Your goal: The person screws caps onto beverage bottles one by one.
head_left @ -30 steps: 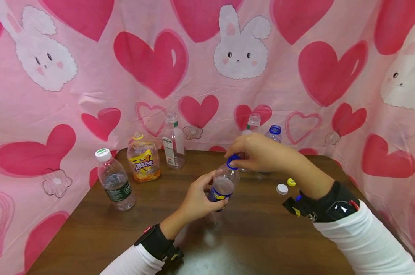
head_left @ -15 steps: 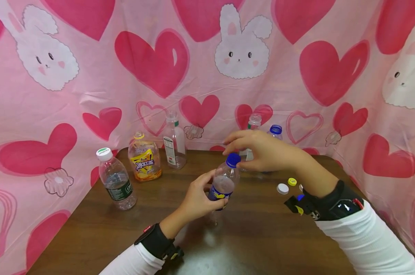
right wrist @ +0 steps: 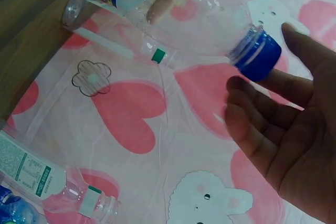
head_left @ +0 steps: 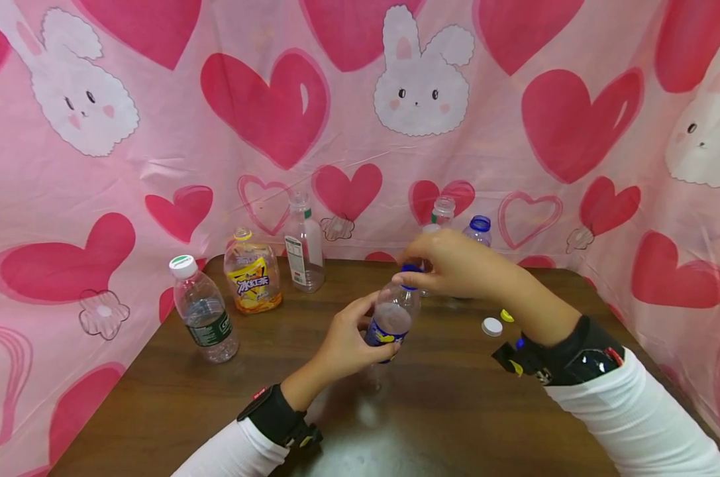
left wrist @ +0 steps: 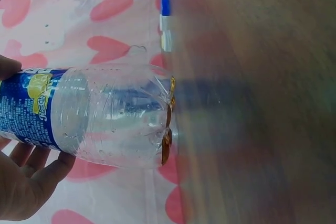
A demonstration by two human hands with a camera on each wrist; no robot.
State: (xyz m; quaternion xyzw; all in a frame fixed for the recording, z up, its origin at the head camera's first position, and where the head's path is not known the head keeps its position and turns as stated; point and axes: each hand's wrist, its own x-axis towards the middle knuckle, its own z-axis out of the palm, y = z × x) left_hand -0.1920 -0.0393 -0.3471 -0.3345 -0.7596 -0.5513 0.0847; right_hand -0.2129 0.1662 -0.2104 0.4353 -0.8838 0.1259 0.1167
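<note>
A clear plastic bottle with a blue label bearing a yellow picture stands tilted slightly right over the table. My left hand grips it around the label, thumb in front; in the left wrist view its ribbed base shows at the table. A blue bottle cap sits on its neck. Around that cap curl the thumb and index finger of my right hand; how firmly they press is unclear. In the right wrist view the other fingers are loosely bent below the cap, and the thumb tip lies close beside it.
On the left of the table stand a white-capped bottle, a yellow-labelled bottle and an uncapped clear bottle. Behind my right hand are a clear bottle and a blue-rimmed one. A white cap and other caps lie at right.
Half a second ago the right fingers were spread off the blue cap; now they have come back around it. The left hand keeps its grip, and the bottle has shifted slightly right.
</note>
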